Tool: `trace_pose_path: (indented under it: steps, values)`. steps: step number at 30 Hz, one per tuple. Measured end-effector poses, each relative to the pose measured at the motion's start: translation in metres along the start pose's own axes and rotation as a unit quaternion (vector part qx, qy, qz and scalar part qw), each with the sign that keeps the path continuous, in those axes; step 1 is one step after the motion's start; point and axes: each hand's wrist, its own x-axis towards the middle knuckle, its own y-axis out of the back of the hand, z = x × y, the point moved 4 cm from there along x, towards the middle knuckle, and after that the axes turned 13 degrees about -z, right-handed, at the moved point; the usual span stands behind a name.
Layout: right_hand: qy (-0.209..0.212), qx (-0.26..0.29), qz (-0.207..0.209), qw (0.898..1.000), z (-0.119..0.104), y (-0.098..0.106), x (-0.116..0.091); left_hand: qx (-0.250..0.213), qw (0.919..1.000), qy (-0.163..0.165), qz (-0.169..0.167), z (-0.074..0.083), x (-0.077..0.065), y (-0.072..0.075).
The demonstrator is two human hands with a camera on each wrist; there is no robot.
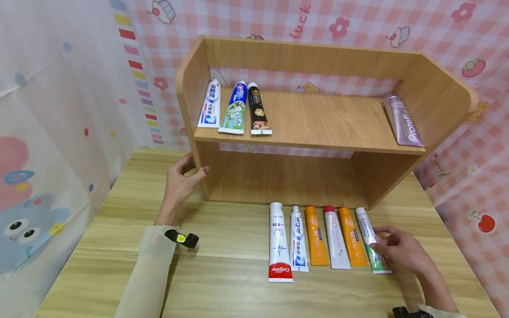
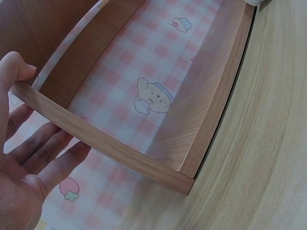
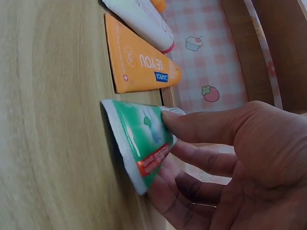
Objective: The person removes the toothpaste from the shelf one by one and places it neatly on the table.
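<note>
At the left of the wooden shelf (image 1: pixel 310 117), my left hand (image 1: pixel 183 179) holds the edge of the side panel. In the left wrist view the thumb lies on the inner side and the fingers (image 2: pixel 62 167) on the outer. My right hand (image 1: pixel 405 249) pinches a green and white toothpaste tube (image 3: pixel 144 132) at the right end of a row on the table. Its thumb presses the printed face and the fingers are at the side edge. Beside it lies an orange BE YOU tube (image 1: pixel 353 238), then a white tube with a red cap (image 1: pixel 336 238).
Further left in the row are another orange tube (image 1: pixel 317 238), a white and blue tube (image 1: pixel 298 240) and a Colgate tube (image 1: pixel 280 243). On the upper board lie a white tube (image 1: pixel 210 106), a green-blue tube (image 1: pixel 235 108), a black tube (image 1: pixel 258 110) and a mauve tube (image 1: pixel 402 119).
</note>
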Motion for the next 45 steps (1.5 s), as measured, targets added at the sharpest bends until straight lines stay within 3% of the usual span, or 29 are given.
trace_pose_path:
  steps: [11, 24, 28, 32, 39, 45]
  values:
    - [0.010, 0.001, 0.007, 1.000, -0.001, 0.006, -0.002, 0.009, 1.0000, -0.003, 0.000, 0.000, 0.000, 0.001]
    - [0.061, -0.007, 0.039, 0.997, -0.030, 0.028, -0.011, 0.003, 1.0000, -0.004, 0.000, 0.000, -0.001, 0.001]
    - [0.095, 0.004, 0.066, 0.993, -0.043, 0.034, -0.015, 0.003, 1.0000, -0.003, -0.001, -0.001, -0.001, 0.001]
    - [0.164, 0.022, 0.097, 0.981, -0.061, 0.040, -0.021, 0.004, 1.0000, -0.004, -0.002, -0.001, -0.001, 0.001]
    - [0.272, 0.067, 0.123, 0.952, -0.097, 0.049, -0.032, -0.004, 1.0000, 0.001, -0.004, -0.002, -0.001, 0.002]
    - [0.356, 0.128, 0.113, 0.919, -0.127, 0.060, -0.041, -0.006, 1.0000, 0.006, -0.002, -0.003, -0.001, 0.002]
